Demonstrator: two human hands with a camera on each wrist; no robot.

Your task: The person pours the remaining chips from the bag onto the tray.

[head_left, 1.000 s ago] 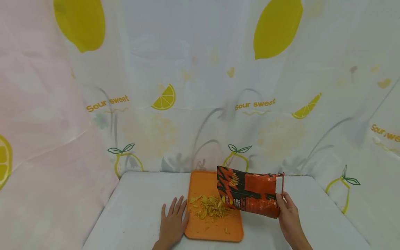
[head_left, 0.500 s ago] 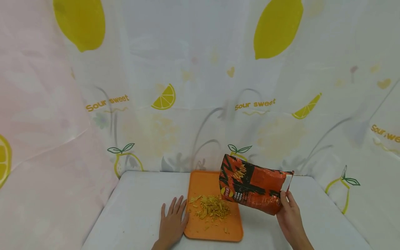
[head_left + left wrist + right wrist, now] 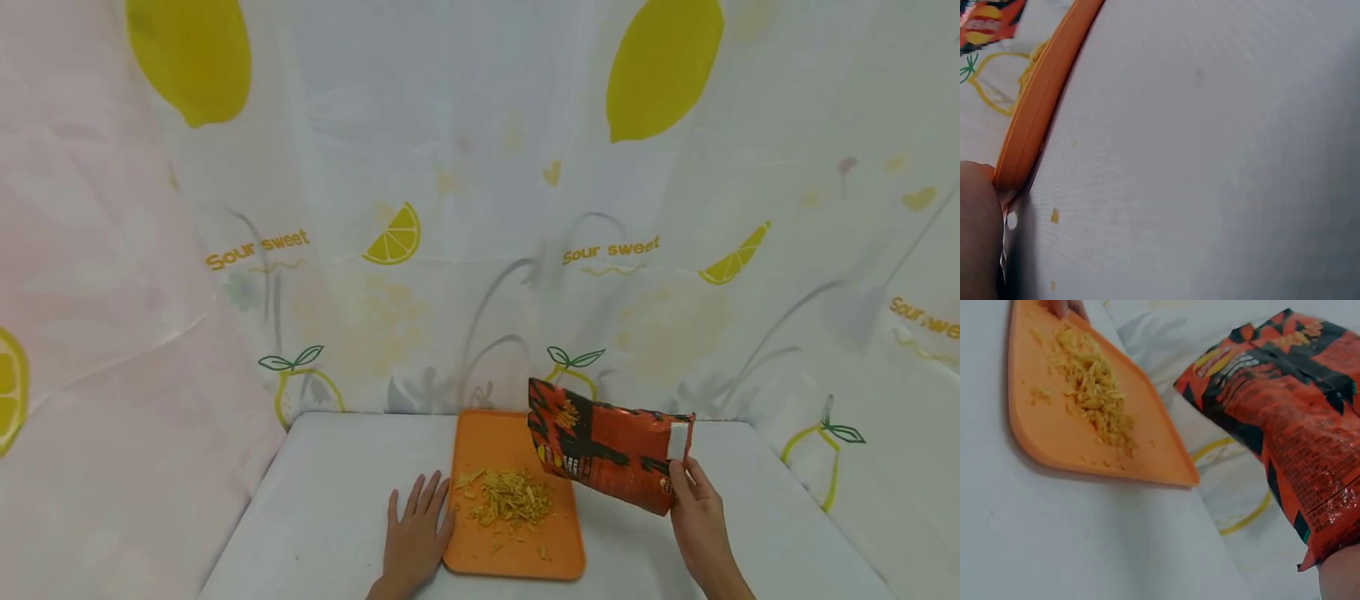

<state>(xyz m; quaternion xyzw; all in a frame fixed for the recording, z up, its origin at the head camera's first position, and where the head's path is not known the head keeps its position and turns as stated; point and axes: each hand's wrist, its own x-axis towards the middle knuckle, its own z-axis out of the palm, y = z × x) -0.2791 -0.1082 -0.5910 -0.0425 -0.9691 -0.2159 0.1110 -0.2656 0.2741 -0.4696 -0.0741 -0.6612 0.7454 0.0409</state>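
An orange tray [image 3: 491, 554] lies on the white table, with a pile of yellow snack sticks [image 3: 512, 499] on it. My right hand [image 3: 693, 502] grips the bottom corner of a red and black snack bag [image 3: 607, 452], tilted with its mouth toward the tray's far right part. The right wrist view shows the bag [image 3: 1285, 419] above the table, beside the tray [image 3: 1066, 440] and the sticks [image 3: 1094, 387]. My left hand [image 3: 416, 529] lies flat on the table with fingers spread, touching the tray's left edge [image 3: 1035, 119].
The white table [image 3: 330, 517] is boxed in by a lemon-print curtain [image 3: 480, 208] at the back and both sides. A few crumbs [image 3: 1054, 216] lie on the table beside the tray.
The bag rose and swung off the pile, then dropped slightly and tilted again. The pile on the tray looks the same. My left hand has not moved.
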